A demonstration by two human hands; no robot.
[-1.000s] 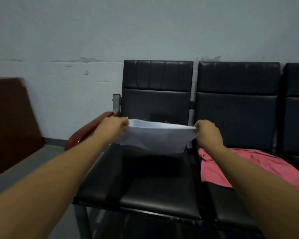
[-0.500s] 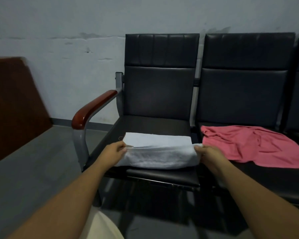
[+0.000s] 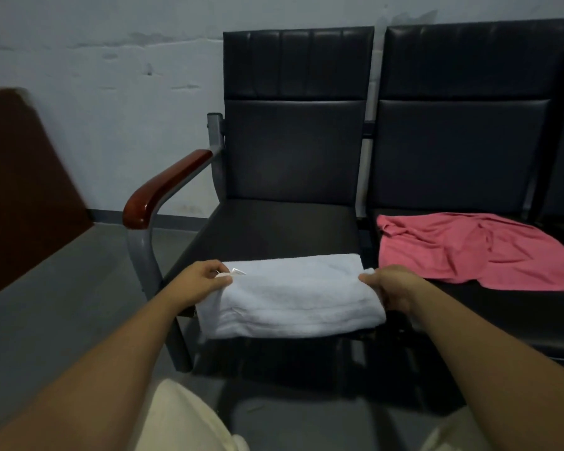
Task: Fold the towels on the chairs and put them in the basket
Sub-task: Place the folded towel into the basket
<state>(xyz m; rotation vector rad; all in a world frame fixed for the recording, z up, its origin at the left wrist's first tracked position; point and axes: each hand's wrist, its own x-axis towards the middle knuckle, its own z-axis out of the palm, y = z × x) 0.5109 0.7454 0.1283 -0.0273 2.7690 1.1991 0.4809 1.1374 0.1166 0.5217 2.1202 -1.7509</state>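
One white towel (image 3: pixel 290 297), folded into a thick band, lies across the front edge of the left chair seat (image 3: pixel 274 229), its long axis running left to right and its near side hanging slightly over the edge. Its underside and inner layers are hidden, and the pink towel (image 3: pixel 476 249) on the next seat is cut off at the frame's right. Both forearms reach forward: the left hand (image 3: pixel 202 281) pinches the towel's left end, the right hand (image 3: pixel 391 288) grips its right end.

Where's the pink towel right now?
Head view, right side: the pink towel lies crumpled on the second chair, just right of the folded white towel on the neighbouring seat.
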